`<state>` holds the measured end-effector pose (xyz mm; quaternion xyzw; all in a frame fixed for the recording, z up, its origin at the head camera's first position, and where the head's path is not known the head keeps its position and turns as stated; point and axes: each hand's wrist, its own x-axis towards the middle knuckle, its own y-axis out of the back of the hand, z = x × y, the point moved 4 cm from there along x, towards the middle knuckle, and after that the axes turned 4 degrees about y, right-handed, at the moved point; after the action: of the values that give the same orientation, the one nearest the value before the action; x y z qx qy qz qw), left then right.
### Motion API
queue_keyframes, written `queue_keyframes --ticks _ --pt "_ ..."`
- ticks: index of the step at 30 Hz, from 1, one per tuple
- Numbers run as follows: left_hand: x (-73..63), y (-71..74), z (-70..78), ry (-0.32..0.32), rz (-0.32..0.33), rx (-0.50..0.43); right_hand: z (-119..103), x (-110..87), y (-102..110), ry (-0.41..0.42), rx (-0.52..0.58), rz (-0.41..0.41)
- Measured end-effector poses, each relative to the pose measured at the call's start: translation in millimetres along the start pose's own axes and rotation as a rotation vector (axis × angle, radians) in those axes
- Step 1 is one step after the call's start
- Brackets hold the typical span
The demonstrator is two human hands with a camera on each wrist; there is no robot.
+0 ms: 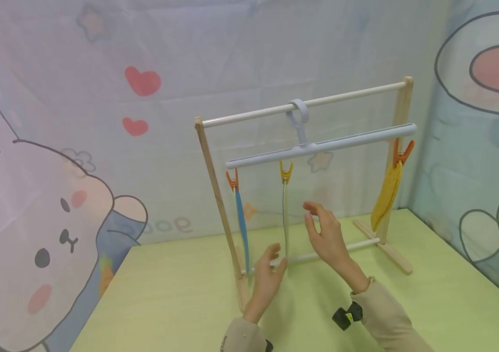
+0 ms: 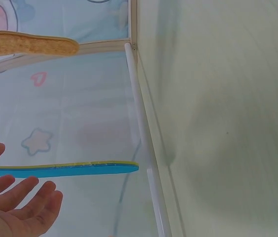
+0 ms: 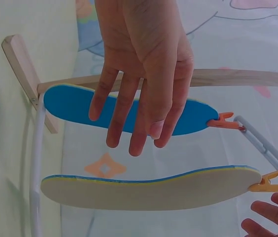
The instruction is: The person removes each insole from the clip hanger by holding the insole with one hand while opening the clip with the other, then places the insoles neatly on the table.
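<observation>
My left hand point(image 1: 266, 281), fingers apart, is low beside the middle insole point(image 1: 285, 220), which hangs edge-on from a yellow clothespin point(image 1: 286, 174). My right hand point(image 1: 328, 238) is raised to the right of this insole, fingers loosely bent and holding nothing. To the left of both hands, a blue insole point(image 3: 70, 102) hangs from an orange clothespin point(image 1: 233, 183). A fuzzy yellow insole point(image 1: 386, 198) hangs at the right end from another orange clothespin point(image 1: 401, 155). In the left wrist view, the middle insole appears between the left thumb and fingers, without a visible grip.
A pale lilac hanger point(image 1: 342, 143) hooks over the top white rod point(image 1: 249, 114) of a wooden stand point(image 1: 401, 105). The stand's lower rod point(image 1: 357, 246) runs behind the hands, close above the light green tabletop point(image 1: 166, 298). A printed cloth backdrop point(image 1: 179, 54) stands behind.
</observation>
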<state>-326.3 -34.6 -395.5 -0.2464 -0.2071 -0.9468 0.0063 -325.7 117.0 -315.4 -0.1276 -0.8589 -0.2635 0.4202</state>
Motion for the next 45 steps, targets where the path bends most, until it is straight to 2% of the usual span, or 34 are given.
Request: queue_keyframes --ticks 11,22,34,45 --pt "0.0 -2.3 -2.5 -0.012 0.014 0.008 0 4.0 0 -0.04 0.022 -0.024" --pt "0.5 -3.0 -1.1 0.029 -0.013 -0.027 3 8.4 2 -0.025 0.024 -0.012" --pt "1.2 -6.2 -2.1 -0.009 -0.018 -0.024 5 12.7 1 -0.02 0.039 -0.024" --pt "2.8 -11.6 -6.4 -0.003 -0.022 -0.038 3 19.6 3 -0.036 0.06 -0.042"
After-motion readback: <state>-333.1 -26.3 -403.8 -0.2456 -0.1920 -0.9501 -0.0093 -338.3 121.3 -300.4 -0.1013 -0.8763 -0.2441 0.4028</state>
